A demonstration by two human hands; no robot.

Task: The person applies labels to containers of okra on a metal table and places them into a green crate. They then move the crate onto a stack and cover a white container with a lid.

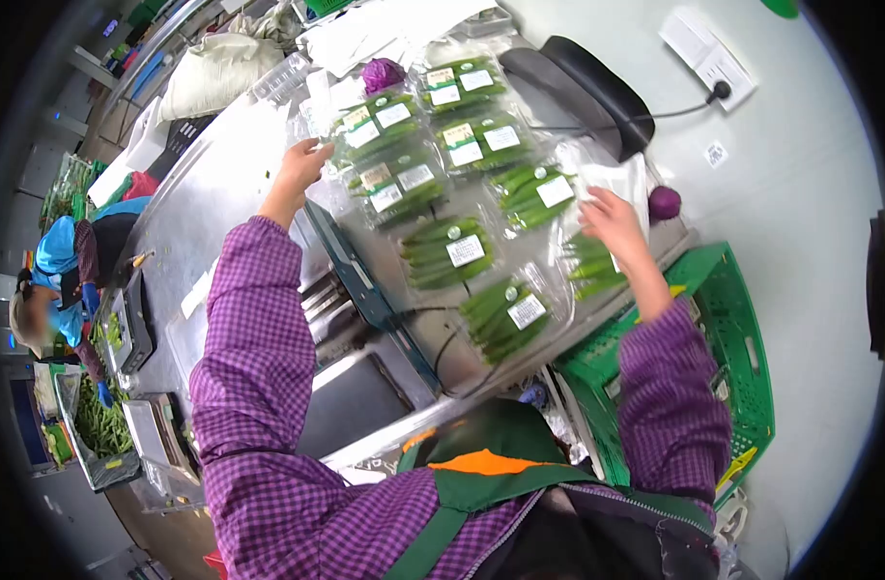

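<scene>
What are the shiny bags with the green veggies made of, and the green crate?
The bags look like thin clear plastic film: glossy, crinkly, and the green pods show through. The green crate looks like hard moulded plastic, matte, with an open lattice wall.

— What did we see from the head camera?

— We saw the left hand [302,164] touching the edge of a packet of okra [377,126] at the far side of the steel desk [211,193]. The right hand [612,220] rested on a clear bag [612,184], with loose okra [592,266] just beneath it.

— And around them?

— We counted several labelled packets [505,314] lying in rows between the hands. A green crate [742,329] stood beside the desk on the right, and another person [61,280] worked well apart on the left.
</scene>
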